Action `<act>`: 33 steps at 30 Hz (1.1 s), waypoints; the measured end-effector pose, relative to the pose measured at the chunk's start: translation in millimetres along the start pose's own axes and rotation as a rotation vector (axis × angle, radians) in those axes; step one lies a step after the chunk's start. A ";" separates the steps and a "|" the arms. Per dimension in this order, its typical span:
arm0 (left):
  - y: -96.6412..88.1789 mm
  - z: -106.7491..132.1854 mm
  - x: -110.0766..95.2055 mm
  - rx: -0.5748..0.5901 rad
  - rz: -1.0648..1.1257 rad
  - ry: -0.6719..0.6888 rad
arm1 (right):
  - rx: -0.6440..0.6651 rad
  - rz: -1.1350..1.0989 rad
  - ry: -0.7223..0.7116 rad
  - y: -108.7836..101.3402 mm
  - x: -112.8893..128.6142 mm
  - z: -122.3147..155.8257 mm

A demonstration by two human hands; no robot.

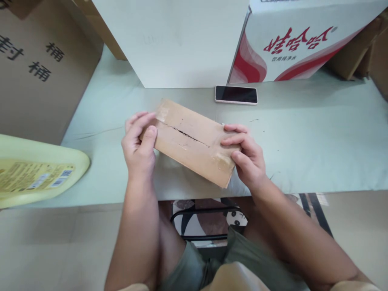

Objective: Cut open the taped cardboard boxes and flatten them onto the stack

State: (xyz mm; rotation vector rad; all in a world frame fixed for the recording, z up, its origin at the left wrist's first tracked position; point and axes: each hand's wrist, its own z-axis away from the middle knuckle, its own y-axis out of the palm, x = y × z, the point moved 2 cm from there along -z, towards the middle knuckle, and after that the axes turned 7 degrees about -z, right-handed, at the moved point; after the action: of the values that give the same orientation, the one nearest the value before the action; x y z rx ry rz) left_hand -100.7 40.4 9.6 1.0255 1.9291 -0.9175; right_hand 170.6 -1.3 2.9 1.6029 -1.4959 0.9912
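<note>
A small brown cardboard box [188, 149] is held slantwise over the near part of the pale green table, its right end closer to me. Along its upper face runs a dark slit where two flaps meet, with clear tape at both ends. My left hand [139, 141] grips the left end, thumb on top. My right hand [245, 153] is closed round the right end, fingers over the upper face. What the box contains is hidden.
A phone [236, 95] lies beyond the box on the table [303, 149]. Behind it stand a white panel [182, 44] and a red-and-white carton [291, 52]. At left are a big brown carton [39, 81] and a yellow-green bottle [39, 169].
</note>
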 end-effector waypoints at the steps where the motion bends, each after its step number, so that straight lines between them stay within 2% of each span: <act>1: -1.0 -0.6 -1.7 -0.002 -0.025 0.019 | -0.001 0.016 0.004 0.4 0.9 -0.3; 3: -2.4 -1.4 -5.4 -0.026 -0.043 0.043 | 0.003 0.027 0.006 0.4 2.0 -0.7; 11: -1.0 -2.7 -13.5 -0.055 -0.075 -0.022 | 0.011 0.011 -0.008 -0.9 -2.9 2.8; 15: -5.4 -7.5 -12.3 -0.130 0.023 -0.115 | -0.018 -0.042 0.132 1.1 -9.6 4.2; 19: -13.8 -13.6 -5.6 -0.273 0.191 -0.300 | -0.081 -0.075 0.262 1.3 -16.6 1.8; 21: -17.8 -16.4 -2.4 -0.340 0.236 -0.351 | -0.111 -0.081 0.360 0.7 -21.3 1.1; 24: -21.6 -20.6 0.7 -0.371 0.234 -0.358 | 0.045 -0.176 0.473 4.0 -24.7 1.4; 26: -23.0 -22.6 4.0 -0.355 0.217 -0.397 | 0.168 -0.220 0.439 6.6 -21.3 2.1; 28: -24.3 -22.9 9.7 -0.314 0.200 -0.476 | 0.205 -0.173 0.344 7.3 -15.6 2.9; 30: -24.6 -21.0 17.2 -0.178 0.185 -0.572 | 0.226 -0.094 0.251 7.5 -11.3 4.1; 31: -23.9 -19.1 20.8 -0.054 0.184 -0.612 | 0.240 -0.072 0.215 7.6 -10.5 4.9; 33: -20.8 -13.0 25.0 0.295 0.212 -0.653 | 0.255 -0.065 0.158 7.6 -11.3 6.4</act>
State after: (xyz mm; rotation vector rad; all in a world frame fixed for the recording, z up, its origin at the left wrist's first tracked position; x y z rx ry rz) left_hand -132.4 51.0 -0.9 0.9180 1.1469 -1.2473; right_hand 163.0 -2.5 -10.0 1.6929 -1.2428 1.2810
